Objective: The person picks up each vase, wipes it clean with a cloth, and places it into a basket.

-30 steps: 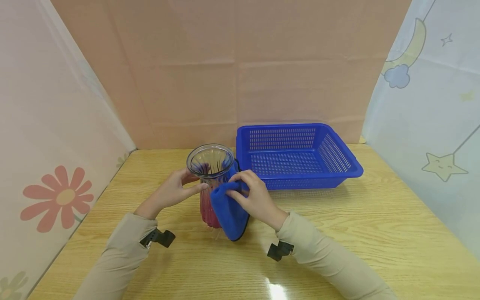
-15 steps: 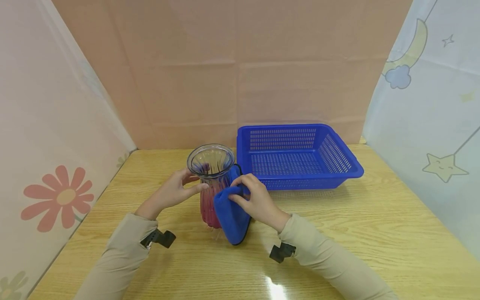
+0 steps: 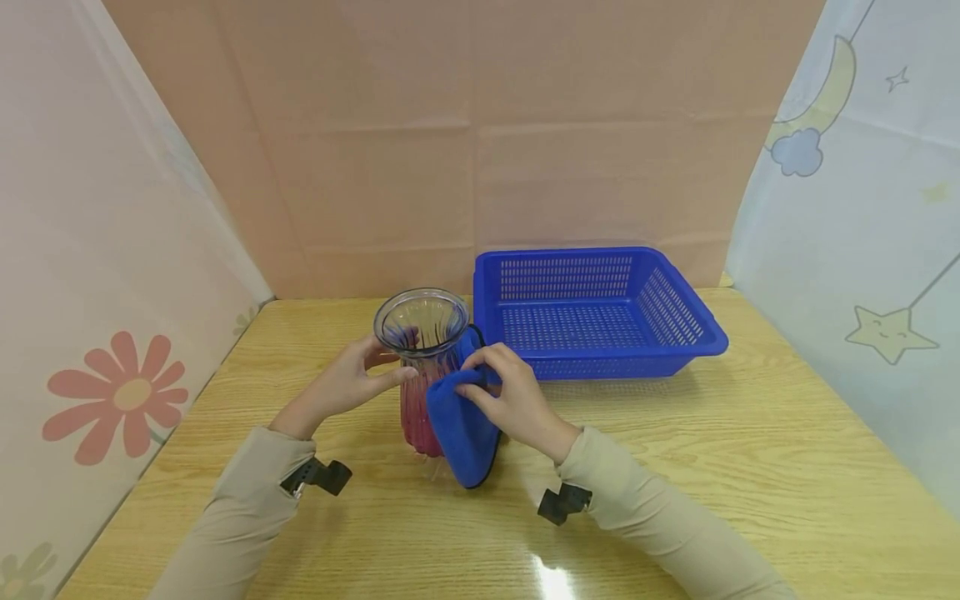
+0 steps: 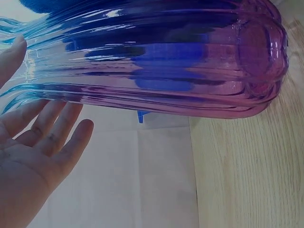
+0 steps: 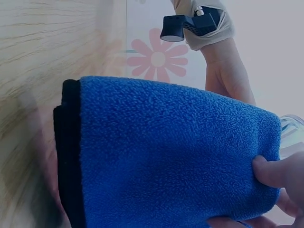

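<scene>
The left hand (image 3: 343,385) is holding the neck of a tall, ribbed, blue-to-pink glass vase (image 3: 418,404), its grip spanning the glass between thumb and fingers. The vase is standing upright on a pale wood-grained desk (image 3: 637,475). The right hand (image 3: 517,398) is pinching a folded, plush blue cloth with black edging (image 3: 463,433), which is hanging beside the vase. A rectangular, perforated blue plastic basket (image 3: 600,352) is sitting behind, to the right.

From here I see the vase (image 3: 420,410) on the bench (image 3: 390,533), left hand (image 3: 341,382) to its left, cloth (image 3: 465,433) to its right, basket (image 3: 600,365) behind and further right.
</scene>
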Demonstrator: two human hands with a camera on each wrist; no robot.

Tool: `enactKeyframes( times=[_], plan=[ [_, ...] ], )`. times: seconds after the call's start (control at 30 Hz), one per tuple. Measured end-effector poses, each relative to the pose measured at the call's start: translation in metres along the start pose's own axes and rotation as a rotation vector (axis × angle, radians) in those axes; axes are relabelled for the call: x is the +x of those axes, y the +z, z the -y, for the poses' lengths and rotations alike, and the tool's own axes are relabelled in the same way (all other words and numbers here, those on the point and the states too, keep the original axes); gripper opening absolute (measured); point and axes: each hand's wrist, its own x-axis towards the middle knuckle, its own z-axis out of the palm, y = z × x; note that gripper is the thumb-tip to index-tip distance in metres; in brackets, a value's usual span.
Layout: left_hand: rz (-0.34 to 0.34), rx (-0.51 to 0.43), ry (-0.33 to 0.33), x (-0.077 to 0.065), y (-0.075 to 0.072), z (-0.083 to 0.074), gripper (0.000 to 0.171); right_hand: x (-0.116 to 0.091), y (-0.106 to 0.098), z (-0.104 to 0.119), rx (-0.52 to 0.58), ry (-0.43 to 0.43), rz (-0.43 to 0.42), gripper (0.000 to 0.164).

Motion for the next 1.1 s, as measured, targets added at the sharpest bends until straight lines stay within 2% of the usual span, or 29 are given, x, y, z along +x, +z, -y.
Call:
enactKeyframes(
  times=[0.47,0.87,1.1],
  plan=[
    [0.008,0.026,-0.030,-0.001,-0.001,-0.001,0.054,0.008,-0.004,0.012,0.074,0.000,-0.068,0.017],
    [-0.006,0.043,-0.065,-0.002,-0.001,-0.002,0.055,0.007,-0.006,0.013,0.204,-0.030,-0.156,0.018],
    [-0.022,0.049,-0.040,-0.002,-0.001,-0.001,0.062,0.008,-0.013,0.015,0.228,-0.045,-0.183,0.017]
  ],
)
